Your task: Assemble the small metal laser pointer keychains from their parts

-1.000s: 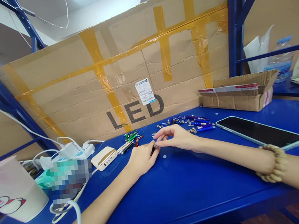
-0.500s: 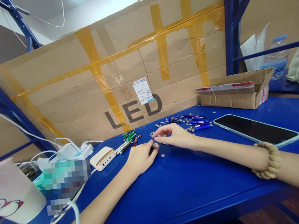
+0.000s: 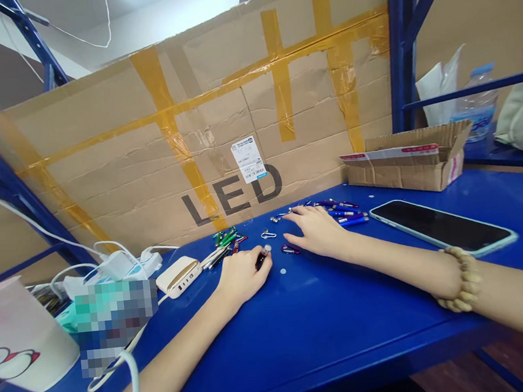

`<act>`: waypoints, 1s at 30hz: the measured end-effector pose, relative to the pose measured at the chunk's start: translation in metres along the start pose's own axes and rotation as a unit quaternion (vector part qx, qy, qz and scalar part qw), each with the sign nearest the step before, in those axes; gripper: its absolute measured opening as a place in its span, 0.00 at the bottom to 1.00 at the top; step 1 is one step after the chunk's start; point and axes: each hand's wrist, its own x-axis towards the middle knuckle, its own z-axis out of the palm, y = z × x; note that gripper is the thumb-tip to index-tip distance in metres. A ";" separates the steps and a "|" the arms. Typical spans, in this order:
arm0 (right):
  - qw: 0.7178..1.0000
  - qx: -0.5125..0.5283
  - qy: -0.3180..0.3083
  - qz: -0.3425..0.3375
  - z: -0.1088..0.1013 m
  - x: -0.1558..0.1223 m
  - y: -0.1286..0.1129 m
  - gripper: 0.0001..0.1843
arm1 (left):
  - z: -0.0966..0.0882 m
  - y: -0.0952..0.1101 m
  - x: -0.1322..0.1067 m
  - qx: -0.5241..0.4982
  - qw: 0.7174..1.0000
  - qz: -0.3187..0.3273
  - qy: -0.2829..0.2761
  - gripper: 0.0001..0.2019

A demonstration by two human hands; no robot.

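Observation:
My left hand [image 3: 241, 277] rests on the blue table [image 3: 330, 331], fingers curled round a small dark pen-like light [image 3: 263, 255] with a silver tip. My right hand [image 3: 316, 230] lies farther back with its fingers stretched out over a pile of small blue and purple lights [image 3: 344, 214]. A small red clip [image 3: 289, 249] and a silver ring piece [image 3: 268, 235] lie between the hands. A tiny round button cell [image 3: 282, 271] sits on the table near my left hand. A second pile of green and red lights [image 3: 228, 238] lies to the left.
A phone [image 3: 440, 227] lies face up at right. A shallow cardboard box [image 3: 406, 160] stands behind it. A large taped cardboard sheet marked LED [image 3: 218, 132] walls the back. A power bank [image 3: 179, 275], chargers with cables [image 3: 120, 265] and a white cup [image 3: 16, 336] sit at left.
My right hand left the light in my left hand and reached back to the blue pile, fingers opening. The red clip now lies uncovered. My left hand stayed put.

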 end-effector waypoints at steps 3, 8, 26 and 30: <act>0.996 -0.048 -0.065 0.038 0.000 0.000 0.000 0.30 | 0.000 0.001 0.000 -0.003 1.000 -0.001 -0.002 0.16; 0.988 -0.057 -0.137 0.042 -0.003 -0.001 -0.001 0.24 | 0.000 0.001 -0.001 -0.004 1.000 0.002 -0.002 0.16; 0.954 -0.139 -0.193 0.180 -0.004 0.001 -0.003 0.37 | 0.001 -0.001 -0.001 -0.009 1.000 0.016 -0.005 0.17; 0.946 -0.153 -0.193 0.210 -0.003 0.001 -0.003 0.38 | 0.000 0.000 0.000 -0.014 1.000 0.018 -0.014 0.17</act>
